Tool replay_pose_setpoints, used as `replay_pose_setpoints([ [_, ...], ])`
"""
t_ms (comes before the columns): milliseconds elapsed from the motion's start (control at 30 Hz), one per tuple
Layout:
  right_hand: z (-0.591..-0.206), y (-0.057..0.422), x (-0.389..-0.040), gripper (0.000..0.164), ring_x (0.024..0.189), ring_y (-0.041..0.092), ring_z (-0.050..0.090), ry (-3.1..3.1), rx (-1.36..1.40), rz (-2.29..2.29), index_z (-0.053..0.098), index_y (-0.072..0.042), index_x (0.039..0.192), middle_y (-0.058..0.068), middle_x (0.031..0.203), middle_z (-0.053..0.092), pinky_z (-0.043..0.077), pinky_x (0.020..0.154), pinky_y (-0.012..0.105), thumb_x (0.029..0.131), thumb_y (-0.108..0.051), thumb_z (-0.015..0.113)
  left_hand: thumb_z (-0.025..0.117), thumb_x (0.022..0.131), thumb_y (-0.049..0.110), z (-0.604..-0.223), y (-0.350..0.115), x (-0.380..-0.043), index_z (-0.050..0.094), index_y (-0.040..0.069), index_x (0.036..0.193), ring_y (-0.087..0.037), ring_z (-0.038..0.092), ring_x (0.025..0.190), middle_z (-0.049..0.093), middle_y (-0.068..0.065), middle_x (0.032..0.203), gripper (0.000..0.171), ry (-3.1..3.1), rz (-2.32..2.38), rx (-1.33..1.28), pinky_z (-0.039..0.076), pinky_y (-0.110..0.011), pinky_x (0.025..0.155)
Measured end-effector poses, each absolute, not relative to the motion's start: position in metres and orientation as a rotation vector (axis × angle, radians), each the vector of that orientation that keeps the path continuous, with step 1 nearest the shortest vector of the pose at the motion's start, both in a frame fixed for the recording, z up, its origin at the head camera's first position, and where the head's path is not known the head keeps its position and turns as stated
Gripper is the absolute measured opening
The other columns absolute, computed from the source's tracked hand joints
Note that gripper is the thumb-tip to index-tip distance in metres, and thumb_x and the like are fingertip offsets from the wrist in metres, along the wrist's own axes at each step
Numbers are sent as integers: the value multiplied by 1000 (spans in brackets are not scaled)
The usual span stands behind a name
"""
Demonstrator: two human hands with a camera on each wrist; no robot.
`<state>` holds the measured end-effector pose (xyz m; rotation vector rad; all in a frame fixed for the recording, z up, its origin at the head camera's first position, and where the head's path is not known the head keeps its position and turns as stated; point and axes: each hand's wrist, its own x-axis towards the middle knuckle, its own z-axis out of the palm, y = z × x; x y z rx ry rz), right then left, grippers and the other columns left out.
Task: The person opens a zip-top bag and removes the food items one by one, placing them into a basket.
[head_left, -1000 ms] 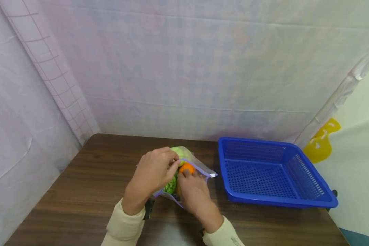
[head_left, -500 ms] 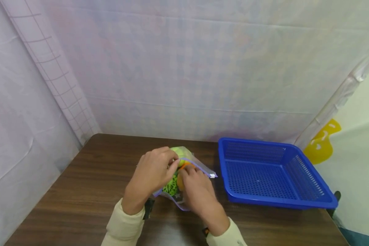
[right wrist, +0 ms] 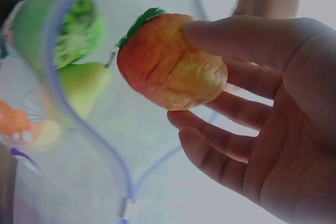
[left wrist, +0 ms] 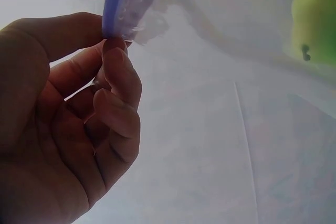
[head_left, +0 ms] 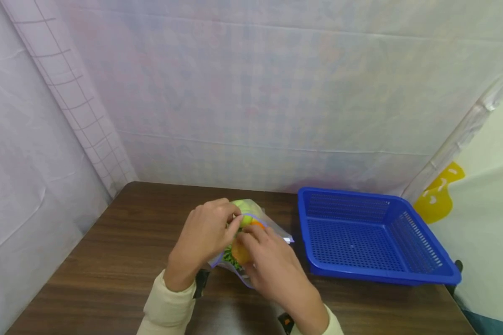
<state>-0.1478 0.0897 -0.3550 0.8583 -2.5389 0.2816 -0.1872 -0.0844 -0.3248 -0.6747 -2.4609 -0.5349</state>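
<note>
A clear zip bag [head_left: 278, 227] with a purple rim stands on the table with its mouth spread. At its far left rim, my left hand [head_left: 205, 232] pinches the purple edge [left wrist: 114, 9] between thumb and fingertip. My right hand [head_left: 278, 265] holds an orange-yellow peach [right wrist: 170, 64] with a green leaf, thumb on one side and fingers on the other, at the bag's mouth. Through the plastic show a green pear [right wrist: 86, 85] and a green patterned round fruit [right wrist: 79, 30]. Something orange [head_left: 257, 224] peeks out beyond the right fingers.
A blue plastic basket [head_left: 381, 273] with perforated walls sits to the right of the bag. Brown wooden tabletop [head_left: 121, 251] extends to the left. A pale cloth curtain [head_left: 251, 102] hangs behind the table.
My right hand has drawn back from inside the bag toward me, and the peach now shows larger in its fingers. The left hand keeps its pinch on the rim, nearly still.
</note>
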Motion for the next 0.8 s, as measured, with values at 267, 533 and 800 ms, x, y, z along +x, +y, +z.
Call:
replay_pose_setpoints([
  [267,-333,99,-129,56,115,16,61,-2459,949,396,65,-20,124,-5,129,62,51,101,39,73,-21,88,76,89,19,-325,-89,-188,76,10,85,-9,56,60,63,3,74,10,-2444,-540,-678,49,-28,55],
  [533,-316,121,-119,60,116,16,59,-2328,952,607,63,-15,127,0,134,60,55,91,35,73,-17,90,76,88,18,-324,-90,-188,76,8,85,-9,54,59,63,2,74,10,-2437,-541,-683,48,-28,54],
  [800,-304,146,-117,56,123,21,59,-2280,906,741,61,-12,128,3,138,57,50,99,30,77,-13,86,77,87,19,-324,-90,-188,76,10,85,-10,54,60,62,4,73,9,-2451,-543,-666,47,-30,54],
])
